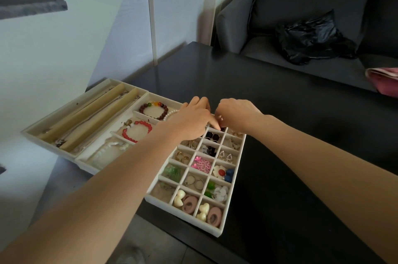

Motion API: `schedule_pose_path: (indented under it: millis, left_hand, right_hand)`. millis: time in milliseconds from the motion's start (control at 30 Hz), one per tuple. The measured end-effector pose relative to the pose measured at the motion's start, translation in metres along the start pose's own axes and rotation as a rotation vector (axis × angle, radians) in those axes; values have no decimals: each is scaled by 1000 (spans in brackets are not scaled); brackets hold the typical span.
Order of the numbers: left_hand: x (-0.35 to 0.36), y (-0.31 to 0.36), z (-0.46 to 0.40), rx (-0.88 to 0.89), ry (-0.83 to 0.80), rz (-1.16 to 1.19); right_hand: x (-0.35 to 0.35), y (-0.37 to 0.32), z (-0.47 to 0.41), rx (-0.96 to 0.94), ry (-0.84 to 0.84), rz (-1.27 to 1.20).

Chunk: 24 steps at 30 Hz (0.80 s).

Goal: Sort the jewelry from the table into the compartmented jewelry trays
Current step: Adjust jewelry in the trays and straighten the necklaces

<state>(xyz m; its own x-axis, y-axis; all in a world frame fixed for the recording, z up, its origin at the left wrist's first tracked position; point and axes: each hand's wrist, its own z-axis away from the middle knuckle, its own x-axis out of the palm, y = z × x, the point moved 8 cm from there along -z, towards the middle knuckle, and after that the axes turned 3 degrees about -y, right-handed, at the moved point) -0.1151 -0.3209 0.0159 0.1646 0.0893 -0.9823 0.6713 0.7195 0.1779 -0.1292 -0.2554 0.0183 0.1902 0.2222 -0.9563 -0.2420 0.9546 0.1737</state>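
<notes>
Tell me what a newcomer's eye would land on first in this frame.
Probably the two hands: the left hand and right hand meet over the far end of the small-compartment tray, fingers curled at a far cell; what they hold is hidden. Next, the colour nearby: a red bead bracelet in the middle tray left of the forearms, and pink flower pieces mid-grid. All sits on a dark table.

I count three trays on the tabletop (280,113): a long-slot tray (38,132), a bracelet tray (86,159) and a small-grid tray (233,194). Two tan rolls (86,113) lie in the first. Four bracelets show in the second: brown-beaded (155,110), red (137,131) and two white (103,151). Two cream hearts (179,198) sit in one front cell, two more (203,212) in the next, each with one mauve oval (190,204).
</notes>
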Motion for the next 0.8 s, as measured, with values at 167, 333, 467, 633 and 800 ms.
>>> schedule_pose_path:
  millis: [167,333,467,633,800]
  left_hand:
    - [1,-1,0,-2,13,20]
    - [1,-3,0,-13,29,49]
    - [0,-3,0,-7,39,51]
    - [2,-4,0,-4,5,43]
    - [2,-1,-1,4,7,19]
  right_hand:
    - [1,3,4,-13,32,-46]
    - [2,0,10,-61,93,-27]
    - [5,5,12,-48,121,-133]
    - [-3,22,17,1,173,-278]
    - [-6,17,15,-17,81,-245]
